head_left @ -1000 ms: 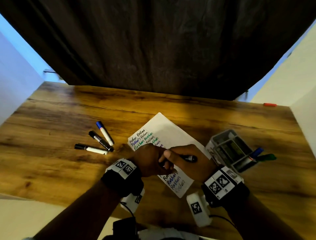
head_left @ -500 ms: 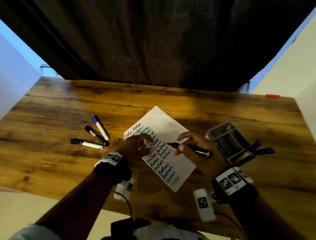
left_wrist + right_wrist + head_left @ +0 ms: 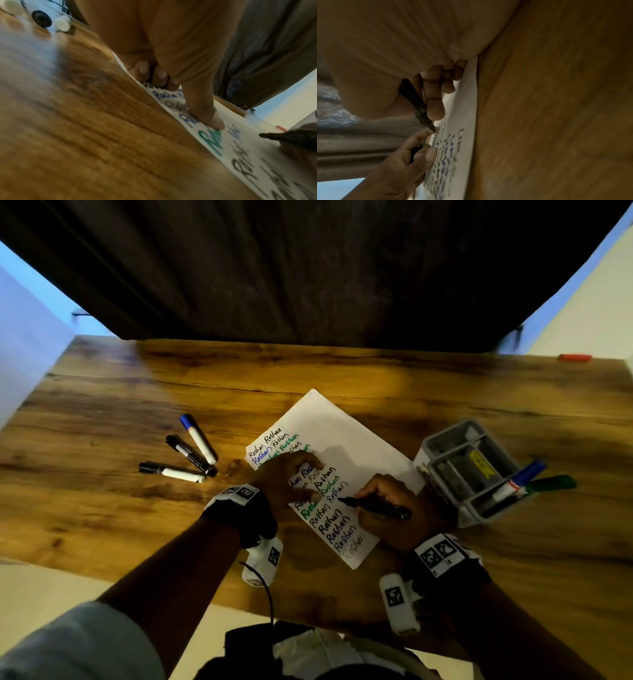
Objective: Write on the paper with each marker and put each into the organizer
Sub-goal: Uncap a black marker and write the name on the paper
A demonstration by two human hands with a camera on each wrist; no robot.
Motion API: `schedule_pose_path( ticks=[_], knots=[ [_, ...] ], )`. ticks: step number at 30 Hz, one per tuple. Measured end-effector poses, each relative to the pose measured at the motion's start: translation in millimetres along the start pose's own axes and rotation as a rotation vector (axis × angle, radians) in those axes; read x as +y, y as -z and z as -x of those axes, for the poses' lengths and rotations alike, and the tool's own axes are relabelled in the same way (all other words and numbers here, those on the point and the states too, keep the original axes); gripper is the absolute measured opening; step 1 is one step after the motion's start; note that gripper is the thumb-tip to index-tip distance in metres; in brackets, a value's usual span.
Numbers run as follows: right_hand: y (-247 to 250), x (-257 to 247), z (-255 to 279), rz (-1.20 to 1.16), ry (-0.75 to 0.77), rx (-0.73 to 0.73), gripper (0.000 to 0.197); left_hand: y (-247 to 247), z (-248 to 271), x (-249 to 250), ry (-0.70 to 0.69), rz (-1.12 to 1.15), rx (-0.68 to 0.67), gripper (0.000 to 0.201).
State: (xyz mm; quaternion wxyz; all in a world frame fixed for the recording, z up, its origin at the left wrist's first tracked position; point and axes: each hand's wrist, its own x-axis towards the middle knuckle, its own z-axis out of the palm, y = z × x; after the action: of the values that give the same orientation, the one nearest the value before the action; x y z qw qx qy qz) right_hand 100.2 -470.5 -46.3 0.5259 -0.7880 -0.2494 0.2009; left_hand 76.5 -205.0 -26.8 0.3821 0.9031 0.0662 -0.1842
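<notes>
left hand (image 3: 287,484) hiding paper (image 3: 342,436) words

You sit at a home desk or a study corner, by the look of it. A wood-grain table (image 3: 342,378) stands against a dark, patterned curtain (image 3: 308,268), with plain pale walls (image 3: 20,344) on both sides. On the table you have a sheet of paper (image 3: 346,436) full of handwriting, loose markers (image 3: 191,450) and a small grey organizer (image 3: 445,453), the stuff of a household writing place.

Overhead head view, close wrist views
</notes>
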Motion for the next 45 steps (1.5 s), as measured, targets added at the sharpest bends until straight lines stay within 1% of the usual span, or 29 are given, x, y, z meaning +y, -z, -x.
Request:
schedule_pose_path(
  ticks=[2, 6, 9, 14, 19, 23, 26, 30, 33, 36, 38, 39, 42, 43, 45],
  knots=[
    [0, 4, -2, -0.001, 0.036, -0.004, 0.043, 0, 0, -1, 0.002, 0.005, 0.006, 0.053],
    [-1, 9, -4, 0.033, 0.076, 0.002, 0.043, -1, -1, -1, -0.003, 0.023, 0.003, 0.054],
    [0, 6, -3, 0.078, 0.056, 0.000, 0.042, -2, -2, -2, -0.008, 0.024, 0.016, 0.054],
    [-3, 4, -3, 0.094, 0.047, -0.002, 0.033, -2, -3, -4, -0.008, 0.044, 0.022, 0.053],
    [-1, -1, 0, 0.149, -0.005, 0.004, 0.035, -3, -3, -5, -0.016, 0.028, 0.027, 0.053],
    [-2, 5, -4, 0.100, 0.012, -0.021, 0.037, -4, -4, -7, -0.023, 0.027, 0.040, 0.053],
    [-3, 5, -3, 0.097, 0.013, 0.001, 0.034, -6, -4, -8, -0.041, 0.016, 0.042, 0.053],
    [-2, -2, -2, 0.102, 0.033, 0.007, 0.039, -6, -5, -9, -0.050, 0.007, 0.042, 0.055],
    [-2, -2, -2, 0.094, 0.014, 0.024, 0.041, -6, -4, -8, -0.044, 0.016, 0.045, 0.054],
    [-5, 0, 1, 0.101, 0.004, 0.099, 0.031, -6, -4, -8, -0.046, 0.021, 0.041, 0.055],
    [-3, -1, 0, 0.092, -0.034, 0.106, 0.024, -6, -4, -9, -0.046, 0.027, 0.041, 0.055],
    [-3, -1, -1, 0.045, -0.055, 0.098, 0.020, -6, -4, -9, -0.046, 0.028, 0.042, 0.055],
    [-1, 1, -1, -0.083, -0.027, 0.097, 0.024, -6, -4, -10, -0.053, 0.035, 0.040, 0.053],
    [-1, -1, 0, -0.093, -0.011, 0.101, 0.023, -7, -5, -10, -0.054, 0.030, 0.040, 0.053],
    [-5, -6, -3, -0.043, 0.013, 0.105, 0.021, -7, -5, -10, -0.050, 0.022, 0.043, 0.052]
  ],
)
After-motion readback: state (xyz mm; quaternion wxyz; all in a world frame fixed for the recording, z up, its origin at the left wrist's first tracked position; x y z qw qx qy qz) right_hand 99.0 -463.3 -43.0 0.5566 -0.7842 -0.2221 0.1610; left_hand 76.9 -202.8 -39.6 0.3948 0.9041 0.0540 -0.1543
